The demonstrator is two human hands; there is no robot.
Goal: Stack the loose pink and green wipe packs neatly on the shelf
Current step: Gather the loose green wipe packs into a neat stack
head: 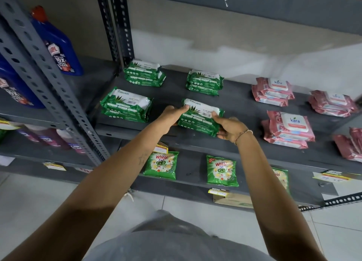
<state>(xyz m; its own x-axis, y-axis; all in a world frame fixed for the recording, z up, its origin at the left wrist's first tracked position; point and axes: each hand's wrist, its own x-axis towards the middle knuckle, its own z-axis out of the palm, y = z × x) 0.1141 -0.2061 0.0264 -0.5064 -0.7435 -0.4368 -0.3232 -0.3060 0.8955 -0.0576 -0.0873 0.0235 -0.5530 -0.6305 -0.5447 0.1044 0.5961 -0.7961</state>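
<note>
A grey metal shelf on slotted uprights fills the middle of the frame, with a pale wall behind it and tiled floor below; blue cleaner bottles stand on the neighbouring rack at the upper left, and green detergent sachets lie on the lower shelf.

At the centre of the frame, the left hand and the right hand close on the two ends of a front green stack; the fingers of each hand curl around the pack edges, partly closed, and the stack rests on the shelf near its front lip, seemingly being squared up.

Three other green stacks already sit two high: one to the left of centre, and two further back; they look fairly tidy. To the right, the pink packs are also piled: a rear pink pile, a front pink pile, and another toward the right edge; these sit slightly fanned and skewed. More pink packs at the far right edge are cut off, so their order cannot be judged.

By this reading the green side is nearly finished, pending release of the held stack; straightening the pink piles appears to be what remains.
</note>
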